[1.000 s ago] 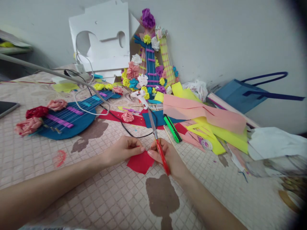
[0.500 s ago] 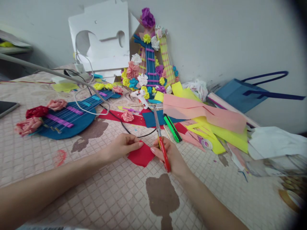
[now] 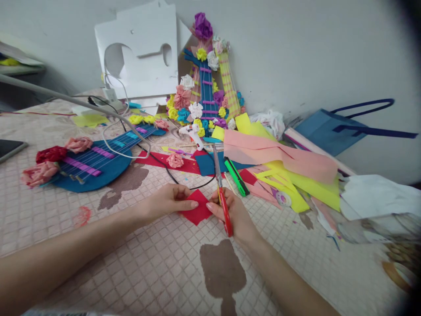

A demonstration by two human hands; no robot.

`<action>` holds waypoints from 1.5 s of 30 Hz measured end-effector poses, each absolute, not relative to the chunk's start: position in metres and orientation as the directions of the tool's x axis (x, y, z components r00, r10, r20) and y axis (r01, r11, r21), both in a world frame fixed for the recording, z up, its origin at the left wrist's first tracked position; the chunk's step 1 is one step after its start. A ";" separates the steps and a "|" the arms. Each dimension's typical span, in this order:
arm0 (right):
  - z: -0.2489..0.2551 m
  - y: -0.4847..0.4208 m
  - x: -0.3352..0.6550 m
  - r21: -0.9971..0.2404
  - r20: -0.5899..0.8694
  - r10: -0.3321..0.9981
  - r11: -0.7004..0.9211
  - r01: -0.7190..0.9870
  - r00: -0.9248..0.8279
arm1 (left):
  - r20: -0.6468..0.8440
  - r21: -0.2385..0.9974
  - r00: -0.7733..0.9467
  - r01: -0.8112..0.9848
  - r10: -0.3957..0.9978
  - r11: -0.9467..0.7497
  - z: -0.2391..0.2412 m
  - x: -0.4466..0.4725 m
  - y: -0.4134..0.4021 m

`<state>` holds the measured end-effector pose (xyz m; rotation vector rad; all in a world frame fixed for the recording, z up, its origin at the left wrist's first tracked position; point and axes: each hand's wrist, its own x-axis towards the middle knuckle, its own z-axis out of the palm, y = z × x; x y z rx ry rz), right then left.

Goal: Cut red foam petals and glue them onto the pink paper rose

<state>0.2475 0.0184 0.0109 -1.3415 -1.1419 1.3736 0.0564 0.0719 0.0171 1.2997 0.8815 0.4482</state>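
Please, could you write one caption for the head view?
Left hand holds a roughly square, thin red sheet; right hand holds red-handled metal scissors.

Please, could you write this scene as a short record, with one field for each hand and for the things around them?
Left hand: holds the red piece by thumb and fingers
Right hand: holds red-handled scissors, blades pointing away from the person
Left side: blue guitar shape, with pink and red roses
Beyond the hands: white glue gun, pink rose
Right side: green-and-black cutter, pink sheet
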 end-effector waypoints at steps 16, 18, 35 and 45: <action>0.011 0.016 0.240 -0.988 -0.154 0.987 -0.153 -0.010 0.040 | -0.148 0.988 0.643 0.066 0.752 0.138 0.011 0.059 0.070; 0.011 0.016 0.241 -0.986 -0.166 0.986 -0.166 0.004 0.031 | -0.181 0.983 0.594 0.120 0.784 0.136 0.010 0.059 0.070; 0.012 0.013 0.238 -0.977 -0.212 0.977 -0.213 -0.016 -0.034 | -0.192 0.981 0.663 0.124 0.724 0.147 0.015 0.058 0.070; 0.013 0.012 0.237 -0.980 -0.197 0.979 -0.197 0.012 -0.058 | -0.162 0.982 0.627 0.181 0.762 0.060 0.011 0.059 0.072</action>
